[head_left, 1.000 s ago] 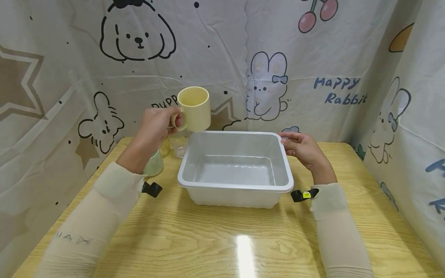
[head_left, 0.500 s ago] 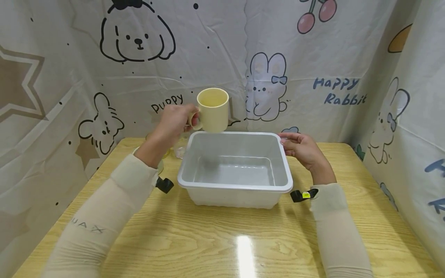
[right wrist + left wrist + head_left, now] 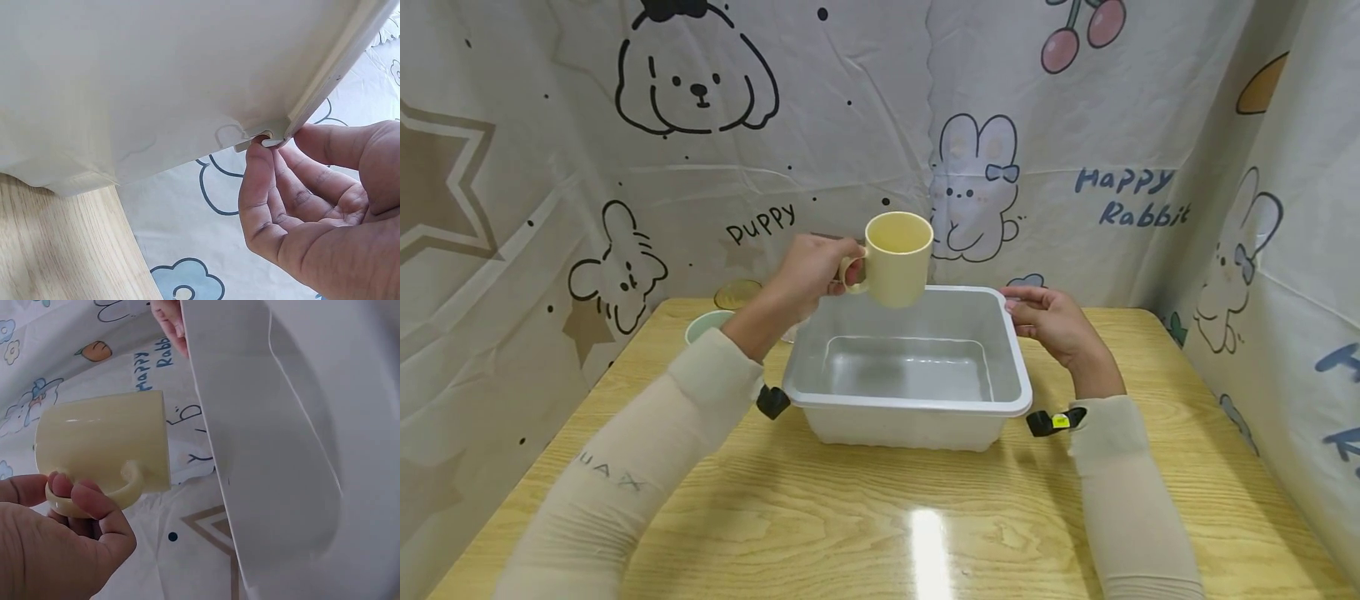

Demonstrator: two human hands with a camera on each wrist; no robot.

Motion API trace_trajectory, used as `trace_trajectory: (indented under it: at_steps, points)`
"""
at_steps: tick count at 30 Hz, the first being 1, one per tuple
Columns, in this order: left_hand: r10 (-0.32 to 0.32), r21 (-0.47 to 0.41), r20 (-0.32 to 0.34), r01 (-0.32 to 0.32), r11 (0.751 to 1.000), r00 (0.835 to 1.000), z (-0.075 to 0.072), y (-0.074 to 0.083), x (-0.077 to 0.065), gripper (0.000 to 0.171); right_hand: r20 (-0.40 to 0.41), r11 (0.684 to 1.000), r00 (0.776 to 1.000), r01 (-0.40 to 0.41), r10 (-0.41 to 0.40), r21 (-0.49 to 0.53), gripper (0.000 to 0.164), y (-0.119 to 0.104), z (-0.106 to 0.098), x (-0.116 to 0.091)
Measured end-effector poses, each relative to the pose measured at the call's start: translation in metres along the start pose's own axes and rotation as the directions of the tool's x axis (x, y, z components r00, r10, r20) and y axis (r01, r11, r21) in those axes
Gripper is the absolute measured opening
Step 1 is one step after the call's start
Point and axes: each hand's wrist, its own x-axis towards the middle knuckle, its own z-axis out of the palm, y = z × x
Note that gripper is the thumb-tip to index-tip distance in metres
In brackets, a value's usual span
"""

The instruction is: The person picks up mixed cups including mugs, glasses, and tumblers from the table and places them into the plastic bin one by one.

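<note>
My left hand (image 3: 812, 271) grips a pale yellow mug (image 3: 898, 262) by its handle, fingers hooked through it. The mug is upright in the air over the far side of a light grey plastic basin (image 3: 910, 427). In the left wrist view the mug (image 3: 103, 440) stays apart from the basin's rim (image 3: 206, 425). At the basin's far right corner my right hand (image 3: 1060, 325) pinches the rim between thumb and fingers. The right wrist view shows the fingers (image 3: 259, 194) curled under the rim. Inside the basin I see only its bare floor.
Left of the basin, partly behind my left arm, stand a light green cup (image 3: 703, 325) and an amber glass (image 3: 737, 293). A clear glass is mostly hidden by the left hand. The wooden table (image 3: 820, 517) meets a printed cloth backdrop (image 3: 850, 108) behind.
My left hand has carried the yellow mug rightward from the basin's left corner to over its far side, dipping slightly lately. The right hand and basin have stayed put.
</note>
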Motion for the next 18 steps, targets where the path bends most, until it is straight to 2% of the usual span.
trace_trajectory:
  at_steps: [5,10,14,18]
  points:
    - [-0.032,0.054,0.035,0.030,0.998,0.999,0.008,0.003,0.004,0.030,0.001,1.000,1.000,0.000,0.000,-0.004,0.043,0.000,0.000,0.000]
    - [-0.050,0.099,0.115,0.039,0.994,0.992,0.014,0.006,0.010,0.032,-0.004,1.000,1.000,-0.004,0.004,-0.012,0.042,-0.001,0.001,0.000]
    - [-0.067,0.128,0.199,0.042,0.991,0.978,0.018,0.005,0.018,0.030,-0.004,1.000,1.000,-0.013,0.013,-0.020,0.043,-0.001,0.001,0.000]
    - [-0.079,0.155,0.283,0.036,0.987,0.956,0.023,0.002,0.026,0.028,-0.005,0.999,1.000,-0.016,0.016,-0.027,0.043,-0.002,0.001,-0.001]
